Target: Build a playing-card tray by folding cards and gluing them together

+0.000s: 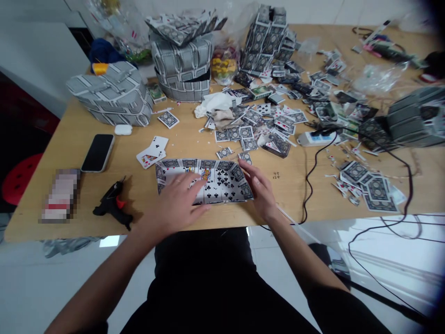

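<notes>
A shallow rectangular tray made of playing cards sits near the table's front edge, card faces inside and patterned backs along its walls. My left hand lies over its left part, fingers stretched out and apart, hiding some of the inside. Around the tray's right end wall my right hand holds on, fingers along the outside. Behind the tray's left corner lie a few loose face-up cards. A black glue gun rests on the table left of my left hand.
A phone, a white earbud case and a blurred packet lie left. Woven card baskets stand behind. Loose cards pile up back right. A power strip trails a black cable over the front edge.
</notes>
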